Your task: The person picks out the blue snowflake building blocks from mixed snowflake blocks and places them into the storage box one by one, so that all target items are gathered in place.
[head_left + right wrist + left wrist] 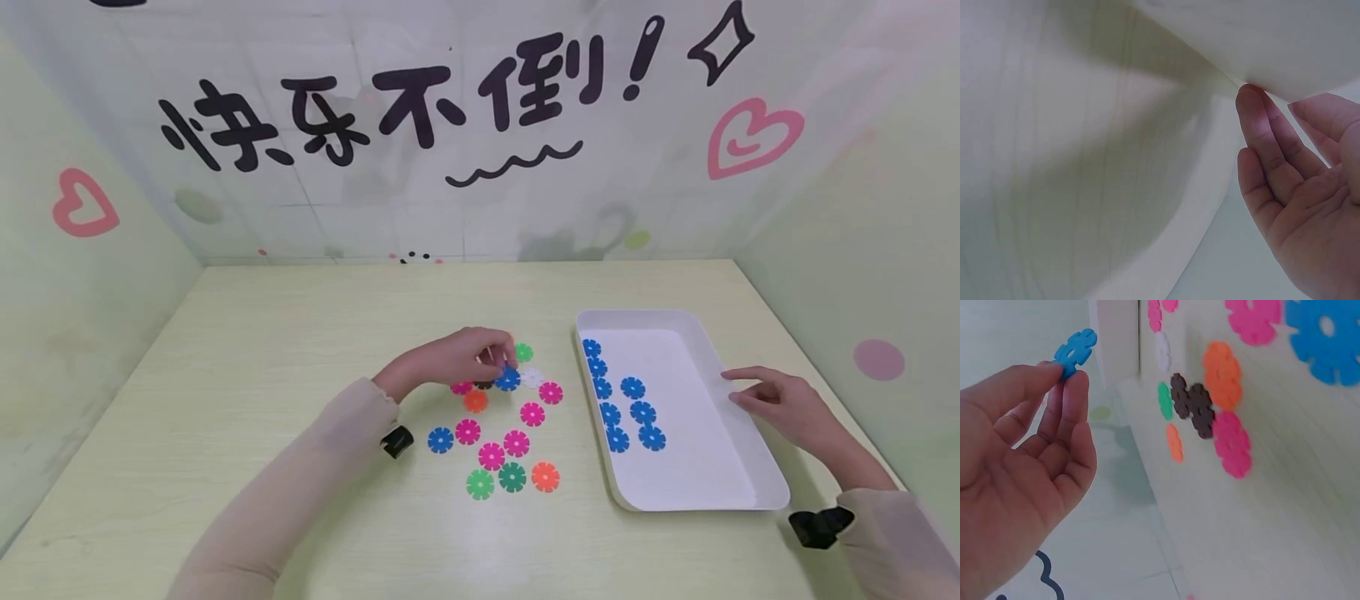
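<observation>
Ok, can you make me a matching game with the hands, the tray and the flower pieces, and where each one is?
Things:
1. left hand
2. right hand
3. white plastic tray
4. orange flower-shaped plastic disc

Places or states:
A. holds a column and a short row of blue discs
B. lies on the table at the near edge of the loose pile
C. pinches a blue flower-shaped plastic disc
D. rests on the tray's right rim

Pairs: 1-C, 2-D, 3-A, 4-B

A playroom-style booth, bright and childlike.
Pale green walls [90,350] close in a light wooden table [262,350], the back wall [465,208] carries big black Chinese lettering [405,100], pink hearts [752,135] and doodles.
</observation>
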{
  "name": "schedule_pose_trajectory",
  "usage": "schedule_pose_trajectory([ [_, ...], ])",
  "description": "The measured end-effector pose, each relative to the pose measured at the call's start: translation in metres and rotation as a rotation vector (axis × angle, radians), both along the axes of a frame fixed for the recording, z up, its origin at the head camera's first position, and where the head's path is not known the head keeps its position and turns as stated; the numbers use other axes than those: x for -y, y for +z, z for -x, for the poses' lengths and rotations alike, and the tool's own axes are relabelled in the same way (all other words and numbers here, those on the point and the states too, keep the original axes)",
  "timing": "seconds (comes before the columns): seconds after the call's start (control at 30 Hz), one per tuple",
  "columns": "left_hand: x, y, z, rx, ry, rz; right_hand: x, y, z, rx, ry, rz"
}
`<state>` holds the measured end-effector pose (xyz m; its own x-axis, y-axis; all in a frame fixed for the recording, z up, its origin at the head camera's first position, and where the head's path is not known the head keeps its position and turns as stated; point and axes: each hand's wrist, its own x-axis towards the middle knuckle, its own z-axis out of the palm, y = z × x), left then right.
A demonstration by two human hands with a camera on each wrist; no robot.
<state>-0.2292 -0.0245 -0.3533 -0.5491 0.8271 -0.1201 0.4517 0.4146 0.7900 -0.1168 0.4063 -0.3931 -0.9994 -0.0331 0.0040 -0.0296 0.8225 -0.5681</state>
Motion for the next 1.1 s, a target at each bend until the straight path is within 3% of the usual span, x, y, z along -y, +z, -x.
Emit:
schedule_pose_trajectory([
  [0.13,-0.033,0.003,0.004,-0.035,-0.026,-0.003,0.001,-0.001,0.0,0.001,0.001,0.013],
  [0.4,-0.102,-0.002,0.012,-0.047,-0.069,-0.078,0.002,0.0,-0.002,-0.002,-0.001,0.016],
  [0.77,-0.171,-0.009,0.015,-0.067,0.015,0.015,-0.001,0.002,-0.004,-0.029,-0.002,0.011],
  [1.0,-0.192,-0.021,0.019,-0.039,0.135,0.034,0.002,0.002,-0.004,-0.022,-0.001,0.025],
  [1.1,-0.195,-0.025,0.021,-0.072,0.159,0.073,0.002,0.002,-0.004,-0.022,-0.002,0.023],
])
